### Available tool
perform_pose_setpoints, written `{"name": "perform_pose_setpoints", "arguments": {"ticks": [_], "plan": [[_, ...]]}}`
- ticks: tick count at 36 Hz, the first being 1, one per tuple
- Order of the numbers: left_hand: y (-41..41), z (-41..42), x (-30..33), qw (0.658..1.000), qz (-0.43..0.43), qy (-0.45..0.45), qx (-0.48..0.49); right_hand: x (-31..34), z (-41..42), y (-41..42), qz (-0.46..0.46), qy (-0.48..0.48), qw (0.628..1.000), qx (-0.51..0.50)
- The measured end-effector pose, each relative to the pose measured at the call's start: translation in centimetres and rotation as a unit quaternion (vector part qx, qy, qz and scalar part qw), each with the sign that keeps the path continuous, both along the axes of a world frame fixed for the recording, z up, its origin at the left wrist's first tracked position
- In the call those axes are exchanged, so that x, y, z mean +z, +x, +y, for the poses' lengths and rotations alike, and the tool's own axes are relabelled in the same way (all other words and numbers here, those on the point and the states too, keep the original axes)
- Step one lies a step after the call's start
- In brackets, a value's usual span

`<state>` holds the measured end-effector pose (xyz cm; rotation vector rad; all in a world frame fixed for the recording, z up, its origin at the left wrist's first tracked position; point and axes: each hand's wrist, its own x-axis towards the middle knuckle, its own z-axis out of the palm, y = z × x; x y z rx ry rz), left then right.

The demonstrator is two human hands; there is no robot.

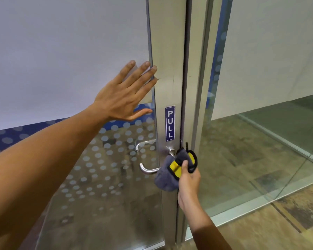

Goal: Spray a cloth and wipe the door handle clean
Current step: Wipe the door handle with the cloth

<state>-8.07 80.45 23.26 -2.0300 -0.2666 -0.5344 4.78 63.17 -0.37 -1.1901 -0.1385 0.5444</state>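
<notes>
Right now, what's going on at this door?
A person is wiping the door handle. The right hand grips a grey and yellow cloth bunched over the handle close to the frame, so only the curved end of the lever shows. The left hand lies flat and open on the glass door above, fingertips reaching the metal frame, apparently steadying it. A PULL sign sits just above the handle. No spray bottle is in view.
</notes>
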Motion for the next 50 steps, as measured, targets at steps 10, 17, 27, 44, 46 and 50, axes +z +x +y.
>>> {"name": "perform_pose_setpoints", "arguments": {"ticks": [10,17,27,44,46,50], "plan": [[0.0,-0.1,0.0,1.000,0.010,-0.012,0.010,-1.0,2.2,-6.7,0.108,-0.099,0.983,0.106],[0.0,-0.2,0.0,1.000,0.012,-0.017,0.005,-2.4,-0.7,-11.1,-0.087,-0.129,0.903,0.401],[0.0,-0.1,0.0,1.000,0.011,-0.005,0.009,4.0,-2.4,-4.4,-0.296,-0.109,0.948,0.052],[0.1,0.4,-0.2,0.999,0.003,0.006,-0.032,6.7,3.2,-2.9,-0.578,-0.344,0.729,0.127],[0.0,0.4,-0.2,0.999,0.003,0.007,-0.035,6.7,3.2,-2.8,-0.579,-0.340,0.727,0.145],[0.0,0.3,-0.2,0.999,0.005,0.016,-0.029,6.7,2.7,-1.5,-0.550,-0.323,0.759,0.130]]}}
